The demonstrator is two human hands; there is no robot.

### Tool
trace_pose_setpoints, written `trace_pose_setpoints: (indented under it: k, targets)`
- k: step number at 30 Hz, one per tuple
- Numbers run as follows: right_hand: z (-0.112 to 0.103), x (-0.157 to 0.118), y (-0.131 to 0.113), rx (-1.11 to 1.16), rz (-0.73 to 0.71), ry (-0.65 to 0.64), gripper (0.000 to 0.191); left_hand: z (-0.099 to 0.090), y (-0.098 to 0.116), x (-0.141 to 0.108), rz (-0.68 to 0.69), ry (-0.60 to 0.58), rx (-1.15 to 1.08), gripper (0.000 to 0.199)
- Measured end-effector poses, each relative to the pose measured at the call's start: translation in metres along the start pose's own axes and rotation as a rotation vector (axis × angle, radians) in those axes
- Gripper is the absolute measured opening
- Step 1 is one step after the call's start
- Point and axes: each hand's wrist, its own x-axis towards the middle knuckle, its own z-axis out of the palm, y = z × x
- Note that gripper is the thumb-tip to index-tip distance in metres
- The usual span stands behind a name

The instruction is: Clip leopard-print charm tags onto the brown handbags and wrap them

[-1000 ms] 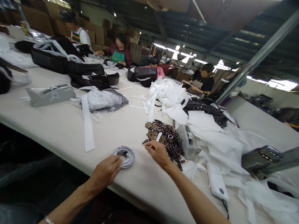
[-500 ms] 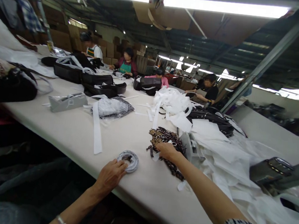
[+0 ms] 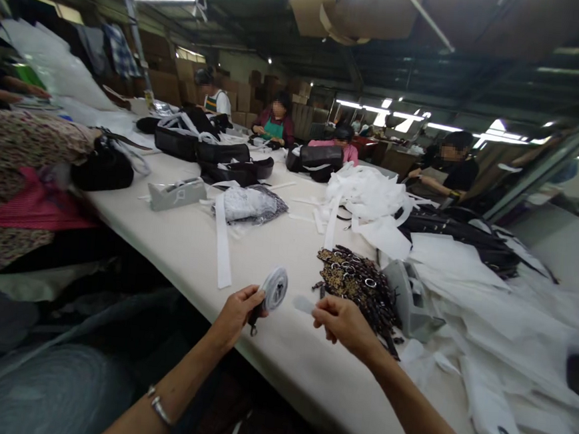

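Note:
My left hand is closed on a coiled strap in a pale grey wrap, held up on edge above the table. A dark end with a metal clasp hangs below the fingers. My right hand pinches a small translucent piece of film, which points toward the coil without touching it. Just beyond that hand lies a pile of brown patterned straps with metal rings. A grey tape dispenser stands against the pile's right side.
White sheets cover the right side. Farther back are a heap of white strips, a clear bag, another tape dispenser and black bags. A person in patterned clothing stands at left; several people work across the table.
My left hand has lifted the coiled strap off the table and tilted it upright. My right hand has come away from the brown pile toward the coil, holding the film. The view has turned left.

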Motion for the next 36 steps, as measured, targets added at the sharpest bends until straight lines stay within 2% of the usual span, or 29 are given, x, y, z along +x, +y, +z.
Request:
trace_pose_setpoints:
  k: [3, 6, 10, 12, 16, 19, 21, 23, 26, 28, 30, 33, 36]
  targets:
    - [0.029, 0.002, -0.009, -0.016, -0.059, 0.137, 0.024, 0.001, 0.005, -0.01, -0.057, 0.005, -0.277, 0.033]
    - [0.045, 0.005, -0.021, -0.023, -0.14, 0.234, 0.025, 0.003, 0.008, -0.02, -0.043, -0.028, -0.366, 0.042]
    - [0.06, 0.008, -0.032, 0.0, -0.203, 0.254, 0.024, 0.01, 0.011, -0.028, -0.012, -0.11, -0.358, 0.055]
    - [0.067, 0.01, -0.035, 0.067, -0.23, 0.208, 0.023, 0.014, 0.012, -0.03, -0.008, -0.148, -0.32, 0.055]
    - [0.072, 0.013, -0.034, 0.219, -0.205, -0.047, 0.02, 0.012, 0.014, -0.029, 0.046, -0.173, -0.122, 0.042]
    - [0.071, 0.01, -0.025, 0.229, -0.12, -0.142, 0.013, 0.002, 0.015, -0.023, 0.109, -0.109, 0.178, 0.031]
    - [0.071, 0.005, -0.015, 0.144, -0.042, -0.141, 0.015, -0.004, 0.014, -0.018, 0.168, -0.037, 0.432, 0.023]
    - [0.072, -0.001, -0.005, -0.004, -0.048, -0.091, 0.025, -0.007, 0.009, -0.012, 0.232, 0.039, 0.687, 0.016]
    - [0.077, -0.005, 0.007, -0.259, -0.308, 0.052, 0.029, -0.002, -0.002, -0.004, 0.324, 0.113, 0.961, 0.011]
    - [0.082, -0.003, 0.011, -0.316, -0.483, 0.08, 0.027, 0.004, -0.011, -0.001, 0.355, 0.121, 1.051, 0.013]
    - [0.087, 0.006, 0.014, -0.219, -0.531, 0.032, 0.024, 0.01, -0.021, -0.001, 0.347, 0.099, 1.085, 0.012]
    - [0.092, 0.022, 0.021, 0.036, -0.401, -0.034, 0.016, 0.015, -0.032, -0.003, 0.302, 0.053, 1.083, 0.012]
    - [0.091, 0.035, 0.029, 0.169, -0.24, -0.062, 0.016, 0.013, -0.036, -0.004, 0.261, 0.019, 1.068, 0.018]
